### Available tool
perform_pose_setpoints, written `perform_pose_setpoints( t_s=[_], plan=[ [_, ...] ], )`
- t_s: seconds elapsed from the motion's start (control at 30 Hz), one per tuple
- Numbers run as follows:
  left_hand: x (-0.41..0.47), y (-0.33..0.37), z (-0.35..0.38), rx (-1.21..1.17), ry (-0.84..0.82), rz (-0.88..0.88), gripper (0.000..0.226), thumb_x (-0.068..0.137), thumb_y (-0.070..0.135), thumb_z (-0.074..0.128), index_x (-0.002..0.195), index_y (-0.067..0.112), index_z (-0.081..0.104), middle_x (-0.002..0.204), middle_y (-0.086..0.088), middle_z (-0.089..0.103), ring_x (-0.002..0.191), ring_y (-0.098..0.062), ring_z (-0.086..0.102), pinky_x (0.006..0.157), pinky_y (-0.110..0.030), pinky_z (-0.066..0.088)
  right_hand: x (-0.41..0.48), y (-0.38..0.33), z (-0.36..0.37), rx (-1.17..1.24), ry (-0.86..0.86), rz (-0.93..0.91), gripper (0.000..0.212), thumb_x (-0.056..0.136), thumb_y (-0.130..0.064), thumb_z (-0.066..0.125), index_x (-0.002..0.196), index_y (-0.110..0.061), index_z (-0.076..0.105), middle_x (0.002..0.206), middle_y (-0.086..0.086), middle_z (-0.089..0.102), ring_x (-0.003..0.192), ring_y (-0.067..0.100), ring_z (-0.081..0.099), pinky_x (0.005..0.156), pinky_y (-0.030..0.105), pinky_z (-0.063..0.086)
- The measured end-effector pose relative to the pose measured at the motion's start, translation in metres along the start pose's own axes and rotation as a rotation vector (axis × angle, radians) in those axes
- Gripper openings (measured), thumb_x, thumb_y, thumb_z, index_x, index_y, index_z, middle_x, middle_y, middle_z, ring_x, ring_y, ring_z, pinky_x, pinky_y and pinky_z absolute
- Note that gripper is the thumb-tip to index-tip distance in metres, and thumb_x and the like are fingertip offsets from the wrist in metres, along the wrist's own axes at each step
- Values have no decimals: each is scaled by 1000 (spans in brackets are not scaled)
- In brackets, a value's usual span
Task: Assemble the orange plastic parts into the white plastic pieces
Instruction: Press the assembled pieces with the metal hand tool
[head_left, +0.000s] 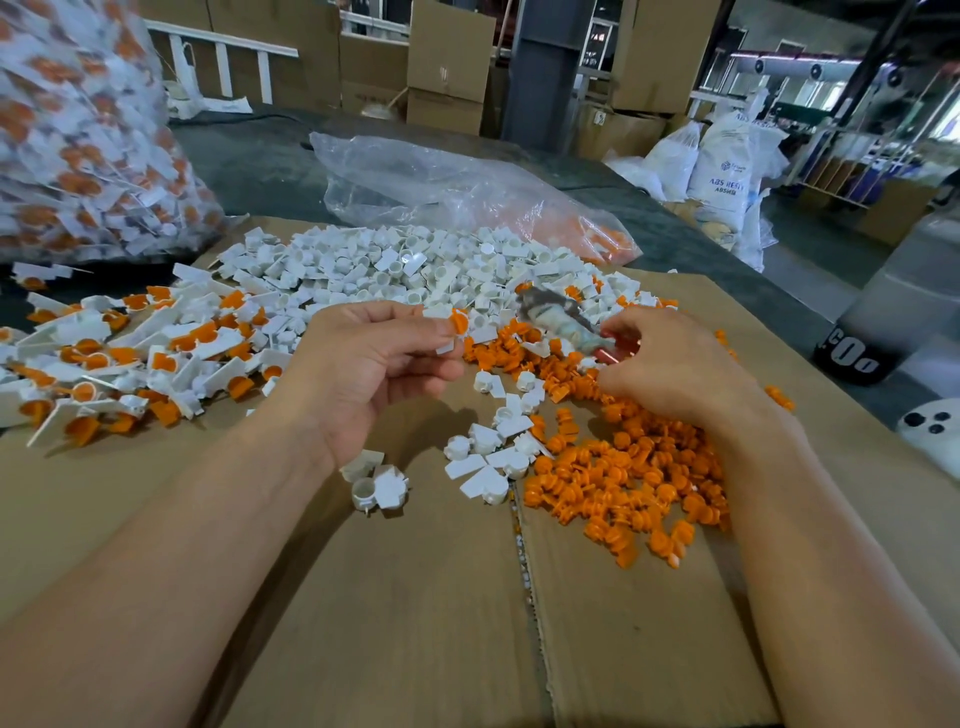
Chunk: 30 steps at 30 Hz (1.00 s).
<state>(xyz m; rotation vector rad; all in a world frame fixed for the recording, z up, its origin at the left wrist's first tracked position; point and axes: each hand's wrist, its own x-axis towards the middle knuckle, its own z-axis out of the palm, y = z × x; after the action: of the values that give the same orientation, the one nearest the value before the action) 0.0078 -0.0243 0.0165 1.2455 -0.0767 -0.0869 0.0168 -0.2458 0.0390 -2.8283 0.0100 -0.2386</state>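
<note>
Nearer than the hands (363, 374) (670, 364), bare cardboard (389, 623) lies open.

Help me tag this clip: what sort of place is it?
Probably a factory or warehouse floor used for hand assembly: stacked boxes, sacks marked ABS resin, and bulk piles of white pieces and orange parts on flattened cardboard.

The loose orange parts (623, 467) are one bright orange and the white pieces (389, 265) plain white; the held piece (441, 314) is white with an orange insert, like the joined pile (130, 353). The blurred tool (556, 317) looks grey and pale. The cardboard (415, 597) is brown, the table (260, 161) dark grey.
</note>
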Motion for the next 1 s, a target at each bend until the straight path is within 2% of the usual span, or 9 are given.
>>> perform_pose_setpoints(
  t_s=[0.1,0.2,0.3,0.4,0.47,0.53,0.63,0.83,1.0],
  plan=[
    [1,0,0,-26,14,21,14,55,11,68,66,4,62,59,-7,68,48,-12,63,43,-17,50,0,-4,2,41,122,-132,32,78,-3,56,109,-12,57,77,-6,47,69,10,42,55,13,30],
    [3,-2,0,-45,40,31,8,68,5,67,64,7,60,60,-5,68,49,-13,64,43,-17,49,-3,-9,6,45,196,-225,29,83,-2,55,110,-10,58,81,-6,47,72,10,42,58,19,28],
    [4,-4,0,-53,64,60,22,76,1,64,57,13,62,61,-5,69,51,-13,65,43,-16,49,-5,-15,10,11,231,-316,22,88,-16,57,109,-14,58,91,-3,53,83,13,44,61,26,23],
    [5,-4,1,-44,81,92,15,80,2,62,67,10,61,61,-1,69,52,-11,66,42,-15,47,-8,-20,12,-71,270,-363,27,90,-27,54,113,-12,59,104,6,62,92,19,46,73,29,23],
    [7,-4,1,-52,103,112,13,81,3,62,71,10,60,60,1,69,53,-10,66,42,-14,46,-10,-25,13,-112,284,-383,21,90,-32,51,104,-17,57,96,1,59,89,19,41,72,29,18],
    [8,-4,1,-63,119,137,15,82,4,62,69,11,59,61,1,69,54,-10,66,43,-15,46,-13,-29,13,-108,279,-411,10,89,-33,49,89,-23,47,78,-9,46,80,13,34,70,25,14],
    [8,-5,1,-51,137,189,16,82,5,63,67,12,59,62,1,70,56,-10,66,44,-15,46,-16,-34,15,-34,223,-430,15,89,-31,51,88,-23,38,68,-20,29,63,5,32,72,25,19],
    [8,-5,3,-66,142,269,7,71,12,67,69,14,61,63,2,70,56,-9,66,44,-16,46,-19,-37,21,-50,136,-430,18,90,-36,49,98,-21,41,76,-13,37,67,7,22,100,30,16],
    [8,-6,3,-68,149,282,10,65,18,66,72,14,61,63,3,70,56,-9,66,43,-15,45,-18,-37,22,-16,107,-465,19,90,-38,49,94,-26,36,71,-21,30,66,-6,31,81,27,20]
  ],
)
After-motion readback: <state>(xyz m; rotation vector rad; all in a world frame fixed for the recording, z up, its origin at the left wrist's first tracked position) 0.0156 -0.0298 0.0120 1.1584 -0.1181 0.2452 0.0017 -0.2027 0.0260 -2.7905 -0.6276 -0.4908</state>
